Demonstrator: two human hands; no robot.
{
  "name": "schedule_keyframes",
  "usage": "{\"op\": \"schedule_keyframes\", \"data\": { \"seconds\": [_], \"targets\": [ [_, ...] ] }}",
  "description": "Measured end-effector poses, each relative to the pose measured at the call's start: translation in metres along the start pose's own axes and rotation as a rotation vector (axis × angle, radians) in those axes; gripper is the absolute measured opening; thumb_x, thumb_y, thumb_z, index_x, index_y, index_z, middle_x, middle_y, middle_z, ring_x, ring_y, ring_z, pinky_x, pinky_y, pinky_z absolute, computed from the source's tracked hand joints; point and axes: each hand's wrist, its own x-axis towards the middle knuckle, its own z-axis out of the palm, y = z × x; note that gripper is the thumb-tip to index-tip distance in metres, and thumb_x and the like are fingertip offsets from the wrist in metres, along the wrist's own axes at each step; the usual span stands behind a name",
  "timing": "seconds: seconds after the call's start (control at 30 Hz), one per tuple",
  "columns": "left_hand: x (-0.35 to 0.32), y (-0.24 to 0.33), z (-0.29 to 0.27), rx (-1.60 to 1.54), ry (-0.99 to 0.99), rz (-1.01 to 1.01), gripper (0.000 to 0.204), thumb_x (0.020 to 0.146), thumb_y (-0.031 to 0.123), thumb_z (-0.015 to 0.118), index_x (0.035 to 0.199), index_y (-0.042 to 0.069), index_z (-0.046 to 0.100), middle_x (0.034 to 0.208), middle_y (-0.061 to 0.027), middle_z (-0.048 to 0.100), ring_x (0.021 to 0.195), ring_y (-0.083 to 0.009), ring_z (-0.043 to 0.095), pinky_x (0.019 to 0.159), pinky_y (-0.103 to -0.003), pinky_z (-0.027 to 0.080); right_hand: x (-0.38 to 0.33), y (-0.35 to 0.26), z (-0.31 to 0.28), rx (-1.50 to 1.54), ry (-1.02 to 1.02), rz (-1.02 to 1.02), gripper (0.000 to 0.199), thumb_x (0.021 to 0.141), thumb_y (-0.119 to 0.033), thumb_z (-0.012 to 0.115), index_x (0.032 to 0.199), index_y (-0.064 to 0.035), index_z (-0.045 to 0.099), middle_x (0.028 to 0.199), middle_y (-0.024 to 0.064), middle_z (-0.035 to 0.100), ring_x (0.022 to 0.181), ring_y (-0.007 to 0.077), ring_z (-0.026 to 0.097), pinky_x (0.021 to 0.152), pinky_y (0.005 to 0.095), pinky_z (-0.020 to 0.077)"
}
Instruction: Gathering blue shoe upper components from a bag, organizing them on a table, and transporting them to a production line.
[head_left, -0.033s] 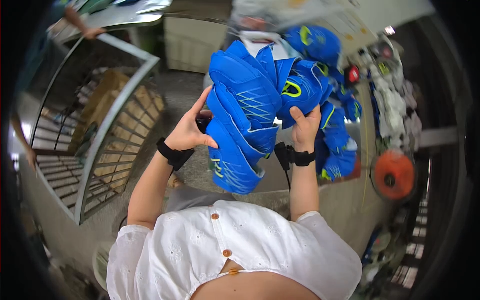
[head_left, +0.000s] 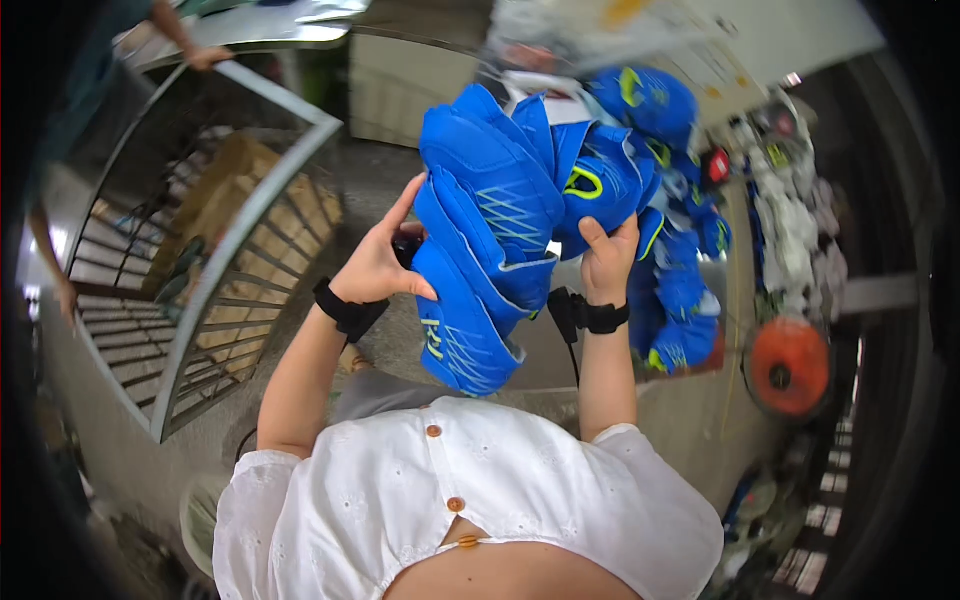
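Observation:
Between my two hands is a bundle of bright blue shoe uppers (head_left: 490, 190) with pale criss-cross lines and yellow-green trim, nested into one another. My left hand (head_left: 380, 255) grips the bundle's left side, thumb on the front and fingers partly hidden behind it. On the right side, my right hand (head_left: 607, 258) is closed on it with the thumb up against an upper with a yellow-green loop; its other fingers are mostly behind. Black straps with small dark devices are on both wrists. More blue uppers (head_left: 688, 290) lie on the table just beyond my right hand.
At left stands a metal barred cart (head_left: 230, 250) holding cardboard, with another person's hand (head_left: 208, 57) on its rail. An orange round object (head_left: 790, 365) is at right, below a row of white bundles (head_left: 785, 225). A pale cabinet (head_left: 405, 90) stands ahead.
The cart, table and pile have shifted slightly to the right in view, the table and pile also a little lower. My hands keep the same grip on the shoe uppers.

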Motion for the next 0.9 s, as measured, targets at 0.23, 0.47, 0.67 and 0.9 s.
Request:
{"op": "schedule_keyframes", "data": {
  "seconds": [0.23, 0.47, 0.67, 0.9],
  "targets": [
    [-0.034, 0.029, -0.009, 0.551, 0.232, 0.080, 0.119, 0.048, 0.025, 0.086, 0.140, 0.012, 0.010, 0.099, -0.0134, 0.058, 0.091, -0.0220, 0.055, 0.084, -0.031, 0.041, 0.028, 0.053, 0.024, 0.296, -0.170, 0.178, 0.051, 0.081, -0.025, 0.059, 0.123, -0.0013, 0.041, 0.117, 0.0101, 0.051, 0.107, 0.0241, 0.049, 0.094, 0.0373, 0.0350],
    [0.001, -0.025, -0.035, 0.590, 0.374, 0.154, 0.116, 0.049, 0.028, 0.084, 0.139, 0.014, 0.011, 0.097, -0.0216, 0.057, 0.088, -0.0348, 0.057, 0.076, -0.036, 0.045, 0.093, 0.102, 0.040, 0.440, -0.132, 0.310, 0.063, 0.087, -0.053, 0.035, 0.126, -0.0036, 0.038, 0.125, 0.0099, 0.047, 0.113, 0.0257, 0.045, 0.097, 0.0407, 0.0330],
    [0.050, -0.052, -0.049, 0.649, 0.567, 0.190, 0.113, 0.050, 0.024, 0.084, 0.138, 0.009, 0.015, 0.107, -0.0200, 0.056, 0.096, -0.0314, 0.057, 0.080, -0.034, 0.047, 0.171, 0.165, 0.047, 0.397, -0.198, 0.341, 0.059, 0.088, -0.047, 0.043, 0.127, -0.0038, 0.036, 0.122, 0.0092, 0.048, 0.112, 0.0246, 0.046, 0.097, 0.0396, 0.0328],
    [0.146, -0.078, -0.077, 0.650, 0.652, 0.120, 0.118, 0.055, 0.021, 0.082, 0.139, 0.010, -0.001, 0.114, -0.0188, 0.053, 0.101, -0.0277, 0.056, 0.084, -0.034, 0.046, 0.270, 0.182, 0.049, 0.471, -0.403, 0.366, 0.047, 0.082, -0.027, 0.055, 0.118, 0.0031, 0.046, 0.114, 0.0108, 0.054, 0.104, 0.0224, 0.052, 0.093, 0.0352, 0.0379]
  ]
}}
